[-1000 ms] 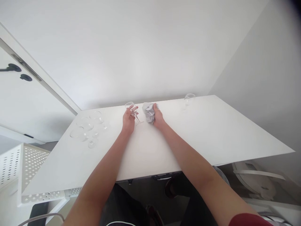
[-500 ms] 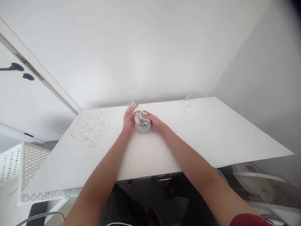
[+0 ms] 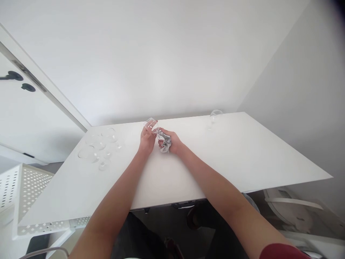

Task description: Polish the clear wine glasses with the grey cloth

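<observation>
My left hand (image 3: 147,139) is closed around the bowl of a clear wine glass (image 3: 150,123), tilted with its stem side toward my right hand. A crumpled grey cloth (image 3: 165,142) is bunched in my right hand (image 3: 174,141), pressed against the stem end of that glass. The cloth and fingers hide the foot of the glass. On the left of the white table (image 3: 172,180) stand several more clear stemmed glasses (image 3: 108,135), close together. One more stemmed glass (image 3: 216,114) stands alone near the back edge, to the right of my hands.
A white wall (image 3: 161,64) rises behind the table. At the left are a door with a dark handle (image 3: 14,75) and a white perforated rack (image 3: 35,183) beside the table. White chair-like furniture (image 3: 288,212) sits below the right front edge.
My right hand has turned slightly and gathered the cloth more tightly by the stem end. My left hand still holds the glass in nearly the same place. The view has shifted a little.
</observation>
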Tool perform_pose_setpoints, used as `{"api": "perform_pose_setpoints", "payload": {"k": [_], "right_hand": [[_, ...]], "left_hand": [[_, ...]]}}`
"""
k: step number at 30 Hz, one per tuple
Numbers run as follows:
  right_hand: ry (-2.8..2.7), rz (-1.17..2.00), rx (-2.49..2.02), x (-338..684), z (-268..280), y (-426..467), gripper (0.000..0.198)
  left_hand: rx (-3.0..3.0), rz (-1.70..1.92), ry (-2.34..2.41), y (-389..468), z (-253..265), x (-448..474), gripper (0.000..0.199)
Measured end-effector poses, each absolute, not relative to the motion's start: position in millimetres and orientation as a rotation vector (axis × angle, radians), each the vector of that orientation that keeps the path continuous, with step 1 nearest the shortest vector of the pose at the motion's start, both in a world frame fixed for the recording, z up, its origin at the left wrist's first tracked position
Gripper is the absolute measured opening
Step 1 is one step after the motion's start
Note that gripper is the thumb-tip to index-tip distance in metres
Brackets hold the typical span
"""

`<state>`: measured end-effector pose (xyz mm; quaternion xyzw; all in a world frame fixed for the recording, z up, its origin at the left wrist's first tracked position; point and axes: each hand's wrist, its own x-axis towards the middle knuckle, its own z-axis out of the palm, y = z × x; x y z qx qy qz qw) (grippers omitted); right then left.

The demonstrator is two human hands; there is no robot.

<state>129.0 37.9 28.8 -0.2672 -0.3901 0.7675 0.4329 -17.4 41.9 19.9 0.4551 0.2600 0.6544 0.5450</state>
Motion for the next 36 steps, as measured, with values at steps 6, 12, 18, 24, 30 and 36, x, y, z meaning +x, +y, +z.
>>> {"api": "perform_pose_setpoints", "payload": {"k": [6,12,18,24,30,36], "right_hand": [[-0.591,1.337,-0.897,139.5,14.3,61.1,0.042],[-0.664,1.394,-0.786,144.4,8.6,70.4,0.031],[-0.872,1.420,-0.843,142.7,2.8,65.7,0.030],[-0.883,1.229,-1.084,148.0,4.3,66.3,0.022],[-0.884,1.672,-0.841,141.7,10.1,61.0,0.027],[-1.189,1.125,-1.230,144.9,5.4,61.7,0.018]], "left_hand": [[1.084,1.608,0.609,43.8,18.8,-15.5,0.063],[1.155,1.645,0.625,39.6,22.9,-12.1,0.070],[1.275,1.541,0.658,30.2,27.7,-2.7,0.073],[1.278,1.505,0.630,26.9,30.3,0.2,0.074],[1.274,1.522,0.630,27.0,30.2,-2.0,0.076],[1.307,1.493,0.648,25.1,29.1,-1.4,0.074]]}}
